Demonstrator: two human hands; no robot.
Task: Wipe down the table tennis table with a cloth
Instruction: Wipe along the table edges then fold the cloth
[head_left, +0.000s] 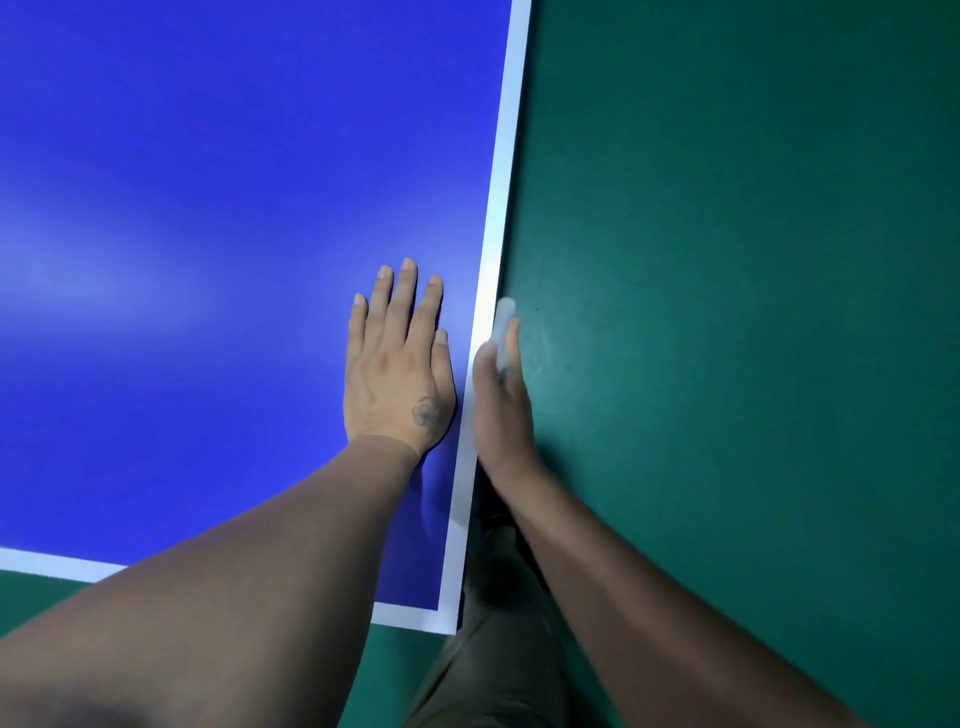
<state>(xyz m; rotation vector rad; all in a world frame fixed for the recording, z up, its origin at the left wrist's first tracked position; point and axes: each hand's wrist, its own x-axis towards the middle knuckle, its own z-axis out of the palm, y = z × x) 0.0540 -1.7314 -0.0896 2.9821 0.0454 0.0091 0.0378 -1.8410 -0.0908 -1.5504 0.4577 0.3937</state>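
One left hand (397, 364) flat on table (208, 208); right hand (501, 400) grips one cloth (504, 325).

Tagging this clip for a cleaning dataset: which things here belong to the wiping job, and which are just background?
Job:
table tennis table
white cloth, pinched in the right hand at the side edge
left hand, flat on the blue top

Background:
green floor
person's trousers

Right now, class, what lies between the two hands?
In the head view, the table's white edge line runs between the flat left hand and the right hand holding the cloth.
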